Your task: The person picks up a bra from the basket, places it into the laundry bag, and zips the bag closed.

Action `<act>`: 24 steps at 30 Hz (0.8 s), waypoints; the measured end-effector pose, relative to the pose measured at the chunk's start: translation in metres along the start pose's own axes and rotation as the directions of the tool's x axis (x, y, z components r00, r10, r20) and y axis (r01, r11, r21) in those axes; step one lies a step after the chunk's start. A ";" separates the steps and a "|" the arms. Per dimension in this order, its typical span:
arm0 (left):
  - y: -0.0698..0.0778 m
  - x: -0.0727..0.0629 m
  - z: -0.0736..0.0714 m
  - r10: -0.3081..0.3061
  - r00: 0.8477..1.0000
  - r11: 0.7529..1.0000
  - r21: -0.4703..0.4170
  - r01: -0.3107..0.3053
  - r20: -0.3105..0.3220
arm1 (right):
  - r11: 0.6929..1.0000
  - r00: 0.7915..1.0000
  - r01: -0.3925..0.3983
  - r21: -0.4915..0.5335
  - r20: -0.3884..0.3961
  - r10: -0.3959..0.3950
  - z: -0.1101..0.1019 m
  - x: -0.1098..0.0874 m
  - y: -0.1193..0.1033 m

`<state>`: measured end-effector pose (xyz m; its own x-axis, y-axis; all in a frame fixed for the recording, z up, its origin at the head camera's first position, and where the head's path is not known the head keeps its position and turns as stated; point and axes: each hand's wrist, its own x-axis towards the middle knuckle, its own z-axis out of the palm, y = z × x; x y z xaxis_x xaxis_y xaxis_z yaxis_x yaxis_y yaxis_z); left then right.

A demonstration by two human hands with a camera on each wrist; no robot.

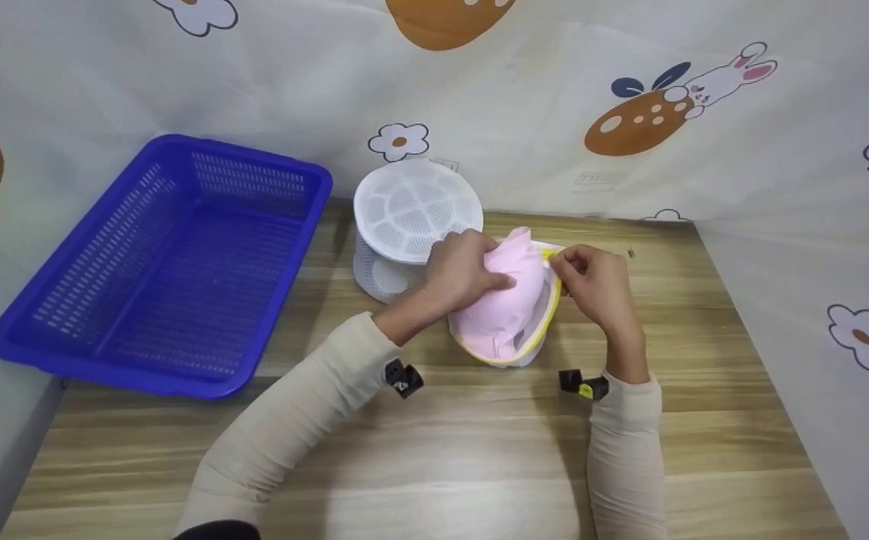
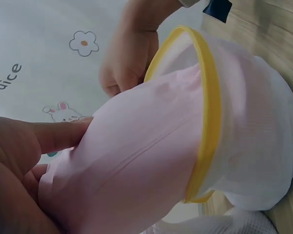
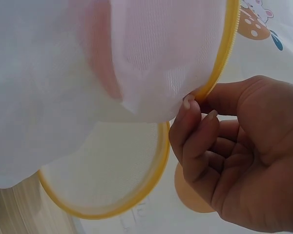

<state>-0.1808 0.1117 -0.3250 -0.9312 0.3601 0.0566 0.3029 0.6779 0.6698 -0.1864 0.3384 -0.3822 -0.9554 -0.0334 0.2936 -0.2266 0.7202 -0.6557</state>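
The pink cloth (image 1: 498,304) sits in the mouth of the white mesh bag (image 2: 263,122), its lower part inside and showing faintly pink through the mesh, its upper part bulging past the yellow rim (image 2: 211,131). The left hand (image 1: 461,270) holds the cloth's upper end, thumb on one face and fingers on the other. The right hand (image 1: 599,281) pinches the rim between thumb and fingertips, a narrow grip at its far right side.

To do this well, I would keep the right hand's pinch light and outward, so the mouth stays wide, and ease the cloth down by its thick middle rather than poke at its tip. The cloth looks soft and springy, so it may well puff back up if let go too soon. Its folds should be kept off the zipper teeth (image 3: 229,44) (they run right along the yellow edge, an easy place to snag). The bag's round flap (image 3: 102,170) hangs clear of the mouth.

Just beside the bag, behind the left hand, stands another white mesh bag (image 1: 418,210) with a round top. Farther left is a blue basket (image 1: 187,292), on the same wooden table (image 1: 419,465).
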 end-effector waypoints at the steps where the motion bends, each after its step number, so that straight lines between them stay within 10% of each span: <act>1: 0.001 0.001 0.003 0.000 1.000 1.000 0.021 0.000 -0.006 | 1.000 1.000 0.000 0.002 0.001 0.000 0.000 0.000 0.000; 13: 0.008 -0.003 0.036 0.123 0.988 0.933 0.350 -0.083 -0.093 | 0.997 1.000 0.015 0.070 -0.015 -0.014 -0.002 0.001 -0.002; 24: 0.006 -0.001 0.066 0.128 0.989 0.883 0.445 -0.150 0.078 | 0.986 1.000 0.002 0.167 -0.009 -0.001 -0.002 0.000 -0.002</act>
<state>-0.1648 0.1576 -0.3697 -0.8660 0.4930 0.0837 0.4970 0.8299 0.2535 -0.1852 0.3382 -0.3792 -0.9533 -0.0275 0.3006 -0.2573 0.5946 -0.7617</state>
